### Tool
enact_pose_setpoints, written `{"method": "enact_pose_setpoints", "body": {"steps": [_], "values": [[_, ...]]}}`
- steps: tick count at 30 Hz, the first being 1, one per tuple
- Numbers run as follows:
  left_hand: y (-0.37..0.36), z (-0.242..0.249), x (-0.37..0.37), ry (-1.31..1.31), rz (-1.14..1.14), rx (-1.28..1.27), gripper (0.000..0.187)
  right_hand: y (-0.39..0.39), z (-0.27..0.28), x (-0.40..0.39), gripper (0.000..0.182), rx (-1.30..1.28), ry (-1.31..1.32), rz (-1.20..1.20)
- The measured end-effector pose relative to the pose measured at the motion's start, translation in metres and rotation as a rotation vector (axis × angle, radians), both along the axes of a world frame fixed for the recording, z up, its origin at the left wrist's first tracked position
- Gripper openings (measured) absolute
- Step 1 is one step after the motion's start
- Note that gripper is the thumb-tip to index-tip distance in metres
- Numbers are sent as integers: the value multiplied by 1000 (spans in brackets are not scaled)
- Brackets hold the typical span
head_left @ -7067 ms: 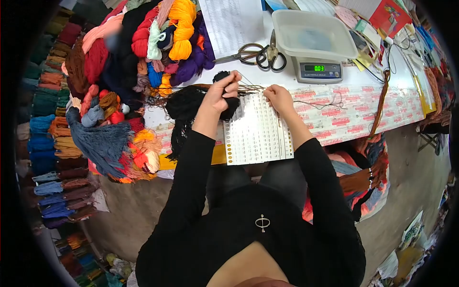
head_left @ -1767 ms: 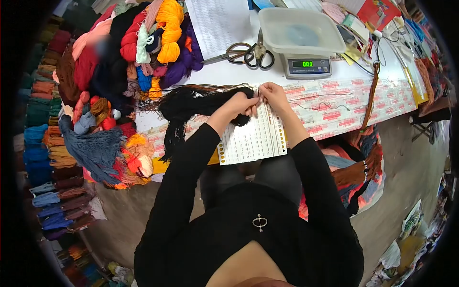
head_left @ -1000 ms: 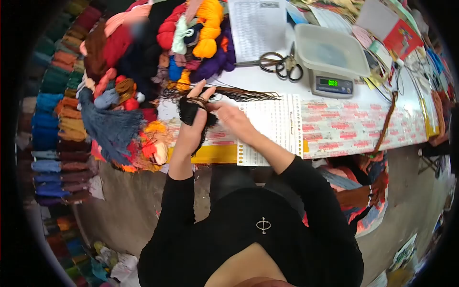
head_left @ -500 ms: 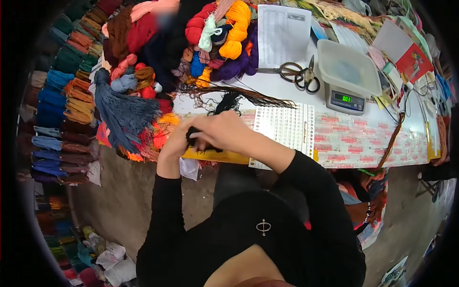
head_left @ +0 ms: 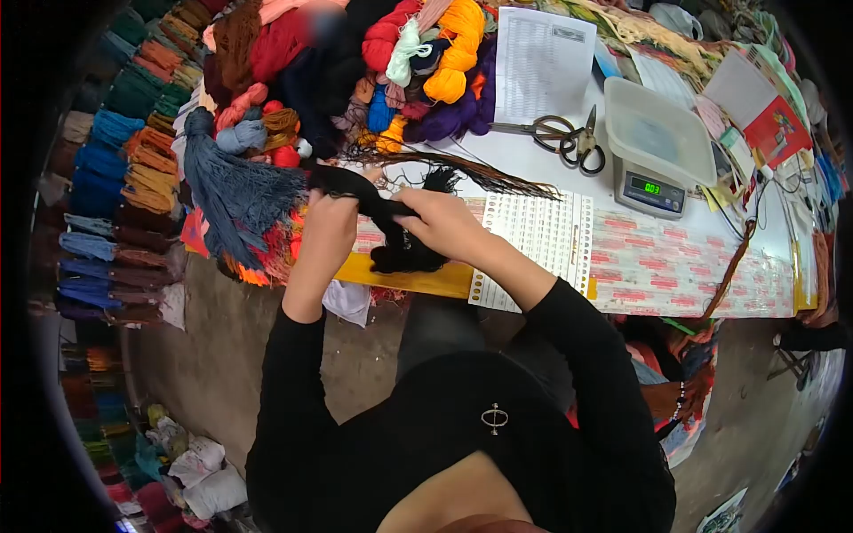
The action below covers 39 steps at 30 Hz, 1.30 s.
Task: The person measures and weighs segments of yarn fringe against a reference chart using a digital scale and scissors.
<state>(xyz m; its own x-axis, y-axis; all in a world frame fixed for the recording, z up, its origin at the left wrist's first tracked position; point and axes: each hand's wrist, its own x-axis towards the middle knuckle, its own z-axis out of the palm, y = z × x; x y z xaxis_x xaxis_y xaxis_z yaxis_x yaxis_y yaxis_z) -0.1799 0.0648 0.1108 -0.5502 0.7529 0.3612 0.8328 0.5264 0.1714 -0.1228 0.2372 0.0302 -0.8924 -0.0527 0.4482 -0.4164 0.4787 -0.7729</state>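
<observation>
Stretched between both hands is a bundle of black yarn, its lower part hanging over the table's yellow front edge. My left hand is closed around one end of it, beside a dark blue-grey yarn hank. My right hand grips the black yarn further right, near the white card with punched holes. Behind the hands lie long dark brown and black strands across the white tabletop.
Coloured yarn skeins pile up at the back left. Two pairs of scissors lie before a printed sheet. A digital scale carrying a clear plastic tub stands on the right. Yarn racks line the left side.
My hands were close together over a bunched black yarn; now they are apart, with the yarn drawn out between them. The left hand has risen slightly. The view has shifted a little.
</observation>
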Motion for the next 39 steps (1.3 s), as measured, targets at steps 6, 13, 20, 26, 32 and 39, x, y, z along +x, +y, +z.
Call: {"method": "enact_pose_setpoints", "body": {"steps": [6,13,20,26,32,39], "values": [[-17,-34,-12,-1411,-155,-131,29,12,3,3,19,194,116,21],[-32,-25,5,-1199,134,573,17,25,-45,1,18,152,119,-149],[-70,8,6,-1205,139,1069,11,27,-61,5,15,-5,-182,-123],[-71,51,16,-274,-5,1576,20,42,-99,11,25,-100,-255,-304],[-59,89,54,1474,207,1321,36,45,-115,19,23,-49,-334,-309],[-17,133,82,1507,-250,1361,44,49,-121,22,21,73,-354,-263]]}}
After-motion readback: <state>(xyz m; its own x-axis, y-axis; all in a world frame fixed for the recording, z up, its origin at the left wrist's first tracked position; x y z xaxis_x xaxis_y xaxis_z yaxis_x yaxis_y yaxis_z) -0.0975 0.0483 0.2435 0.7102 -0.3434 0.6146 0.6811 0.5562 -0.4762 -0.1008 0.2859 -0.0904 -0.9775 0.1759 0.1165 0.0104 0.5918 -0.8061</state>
